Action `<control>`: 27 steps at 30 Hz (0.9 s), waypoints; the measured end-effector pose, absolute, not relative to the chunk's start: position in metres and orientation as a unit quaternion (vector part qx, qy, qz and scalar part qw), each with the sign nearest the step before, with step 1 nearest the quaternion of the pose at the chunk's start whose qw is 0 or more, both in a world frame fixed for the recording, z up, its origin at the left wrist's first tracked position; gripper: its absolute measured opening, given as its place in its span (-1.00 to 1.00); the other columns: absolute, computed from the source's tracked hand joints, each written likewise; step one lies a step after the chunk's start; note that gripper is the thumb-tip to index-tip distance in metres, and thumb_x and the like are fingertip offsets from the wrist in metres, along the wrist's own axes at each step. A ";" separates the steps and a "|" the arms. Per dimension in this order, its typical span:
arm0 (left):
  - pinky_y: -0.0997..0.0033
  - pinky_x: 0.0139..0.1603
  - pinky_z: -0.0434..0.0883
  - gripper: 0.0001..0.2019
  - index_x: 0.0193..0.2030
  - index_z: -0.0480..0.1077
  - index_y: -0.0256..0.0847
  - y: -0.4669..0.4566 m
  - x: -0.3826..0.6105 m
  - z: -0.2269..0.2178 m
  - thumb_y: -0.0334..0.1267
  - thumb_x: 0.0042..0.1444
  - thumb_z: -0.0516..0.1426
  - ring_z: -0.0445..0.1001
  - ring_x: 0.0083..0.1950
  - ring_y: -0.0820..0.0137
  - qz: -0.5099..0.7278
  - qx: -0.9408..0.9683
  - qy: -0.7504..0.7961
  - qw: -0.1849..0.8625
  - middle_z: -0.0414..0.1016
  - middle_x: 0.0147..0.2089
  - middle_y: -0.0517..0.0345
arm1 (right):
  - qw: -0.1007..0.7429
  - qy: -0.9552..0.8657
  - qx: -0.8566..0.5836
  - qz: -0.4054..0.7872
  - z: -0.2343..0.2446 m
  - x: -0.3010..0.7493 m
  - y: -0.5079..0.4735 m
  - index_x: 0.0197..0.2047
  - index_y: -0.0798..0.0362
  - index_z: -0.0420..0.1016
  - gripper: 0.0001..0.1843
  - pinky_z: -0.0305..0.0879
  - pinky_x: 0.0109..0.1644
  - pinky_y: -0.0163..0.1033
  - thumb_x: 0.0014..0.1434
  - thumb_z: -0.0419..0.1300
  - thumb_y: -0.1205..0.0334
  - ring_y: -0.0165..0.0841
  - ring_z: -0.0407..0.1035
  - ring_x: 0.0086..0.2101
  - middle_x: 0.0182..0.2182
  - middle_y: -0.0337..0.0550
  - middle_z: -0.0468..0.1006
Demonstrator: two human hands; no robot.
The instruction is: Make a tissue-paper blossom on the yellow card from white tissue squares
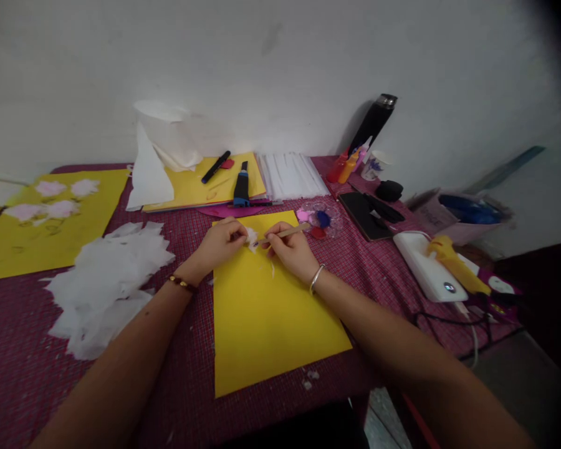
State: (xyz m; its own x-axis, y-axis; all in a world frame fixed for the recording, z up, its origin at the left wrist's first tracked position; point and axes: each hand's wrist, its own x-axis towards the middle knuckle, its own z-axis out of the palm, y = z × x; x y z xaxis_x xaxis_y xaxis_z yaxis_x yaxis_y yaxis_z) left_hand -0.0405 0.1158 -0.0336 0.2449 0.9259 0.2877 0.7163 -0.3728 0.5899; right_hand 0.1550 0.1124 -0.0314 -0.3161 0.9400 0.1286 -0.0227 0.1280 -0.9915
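Observation:
A yellow sheet of paper (271, 318) lies on the table in front of me. Near its top edge, my left hand (225, 242) pinches a small piece of crumpled white tissue paper (252, 237). My right hand (290, 249) grips a thin brush-like stick (295, 230), its tip at the tissue and its back end pointing right. Whether that tip has bristles is too small to tell. Just beyond the right hand sits a clear flower-shaped palette (335, 228) with pink, blue and red paint.
White tissue sheets (116, 274) are heaped at left, beside a yellow sheet with pale pink tissue flowers (60, 209). Behind are a box cutter (241, 187), a black marker (215, 167) and paint bottles (348, 167). A phone (364, 215), white power bank (427, 268) and cable (474, 343) lie right.

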 end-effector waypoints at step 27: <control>0.39 -0.24 0.32 -0.91 -0.41 0.44 -0.22 0.111 -0.036 -0.034 -0.36 0.04 0.11 0.40 -0.32 0.39 0.388 0.700 0.549 0.240 0.45 -0.38 0.16 | 0.496 -0.419 -0.405 0.644 -0.020 0.161 0.107 -0.41 0.02 0.34 -0.75 0.27 -0.55 -0.36 -0.04 0.26 0.07 -0.47 0.33 -0.65 -0.64 -0.32 0.46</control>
